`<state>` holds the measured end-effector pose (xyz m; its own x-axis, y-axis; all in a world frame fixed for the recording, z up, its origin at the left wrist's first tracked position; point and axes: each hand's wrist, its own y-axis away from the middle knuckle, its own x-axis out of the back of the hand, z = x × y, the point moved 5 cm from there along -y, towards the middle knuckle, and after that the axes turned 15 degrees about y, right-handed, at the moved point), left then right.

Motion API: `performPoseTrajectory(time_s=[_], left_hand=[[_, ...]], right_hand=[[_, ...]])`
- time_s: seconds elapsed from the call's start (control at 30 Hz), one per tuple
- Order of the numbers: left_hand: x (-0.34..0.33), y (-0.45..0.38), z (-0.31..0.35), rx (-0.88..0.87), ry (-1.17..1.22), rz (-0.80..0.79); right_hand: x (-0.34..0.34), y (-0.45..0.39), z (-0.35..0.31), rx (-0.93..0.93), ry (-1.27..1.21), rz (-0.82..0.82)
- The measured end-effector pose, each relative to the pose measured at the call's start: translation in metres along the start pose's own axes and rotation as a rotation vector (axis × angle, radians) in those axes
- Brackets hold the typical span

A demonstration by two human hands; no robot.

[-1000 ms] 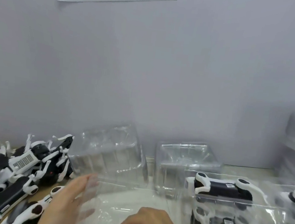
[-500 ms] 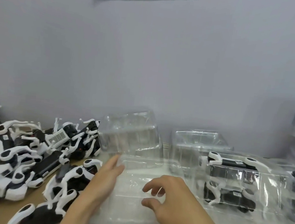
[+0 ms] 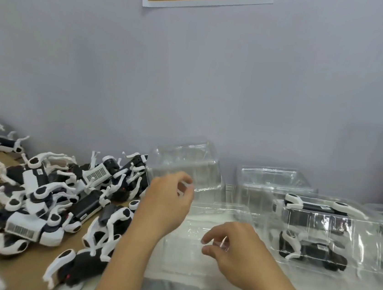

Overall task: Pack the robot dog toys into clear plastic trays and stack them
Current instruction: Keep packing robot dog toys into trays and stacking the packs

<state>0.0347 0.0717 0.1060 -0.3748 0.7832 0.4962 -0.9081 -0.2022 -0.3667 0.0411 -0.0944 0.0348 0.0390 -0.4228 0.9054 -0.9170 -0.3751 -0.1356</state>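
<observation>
Black-and-white dogs (image 3: 43,202) lie heaped on the brown tabletop (image 3: 28,271) at left, some showing barcode labels too small to read. An empty clear tray (image 3: 197,248) sits at centre; both hands hover over it, the left hand (image 3: 167,201) and right hand (image 3: 233,247) loosely curled, holding nothing. A packed tray (image 3: 323,233) stands at right.

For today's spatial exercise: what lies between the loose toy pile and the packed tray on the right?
In the head view, the empty clear tray, with both hands over it.
</observation>
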Motion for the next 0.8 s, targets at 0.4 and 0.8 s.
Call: performPoseTrajectory(time_s=[0.4, 0.8], left_hand=[[0.091, 0.018, -0.059, 0.492, -0.418, -0.085], [0.084, 0.018, -0.059, 0.497, -0.368, -0.111]], right_hand=[[0.0, -0.002, 0.001, -0.021, -0.028, 0.007], [0.003, 0.0, -0.008, 0.015, 0.015, -0.038]])
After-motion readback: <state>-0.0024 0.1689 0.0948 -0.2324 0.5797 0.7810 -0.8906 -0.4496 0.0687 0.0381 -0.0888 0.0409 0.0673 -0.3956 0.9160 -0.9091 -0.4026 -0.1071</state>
